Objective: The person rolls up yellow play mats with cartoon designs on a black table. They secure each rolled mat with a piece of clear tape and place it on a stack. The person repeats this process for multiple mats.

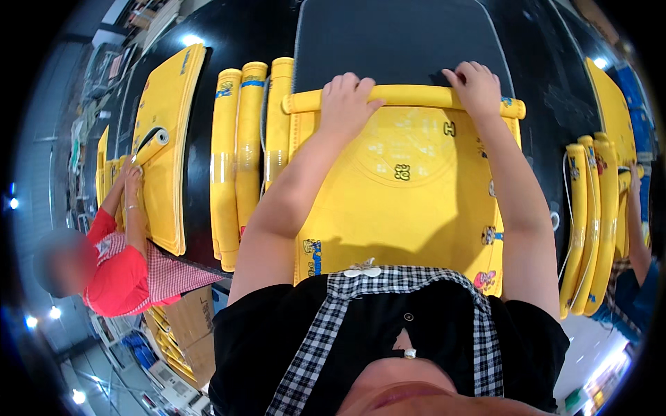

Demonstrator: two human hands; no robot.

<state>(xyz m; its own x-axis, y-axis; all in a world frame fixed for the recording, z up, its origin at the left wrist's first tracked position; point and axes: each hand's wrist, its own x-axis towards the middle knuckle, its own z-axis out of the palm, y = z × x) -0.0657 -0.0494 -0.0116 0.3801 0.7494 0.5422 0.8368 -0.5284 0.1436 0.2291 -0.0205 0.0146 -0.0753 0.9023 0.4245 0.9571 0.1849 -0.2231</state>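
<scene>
A yellow printed mat [409, 215] lies in front of me, its far part wound into a roll [416, 95] running left to right. My left hand [347, 104] lies over the roll left of its middle, fingers curled on the far side and thumb stretched to the right. Near the right end, my right hand [477, 89] is bent over the same roll, fingertips curled together. Both hands look closed on it, though their undersides are hidden. Beyond the roll lies a black sheet [399, 41] with a pale edge.
Several taped yellow rolls [237, 159] stand left of my mat, and more rolls [593, 222] are at the right. A stack of flat mats [163, 159] lies farther left, where a person in red [121, 277] handles a roll. A cardboard box [191, 333] stands below.
</scene>
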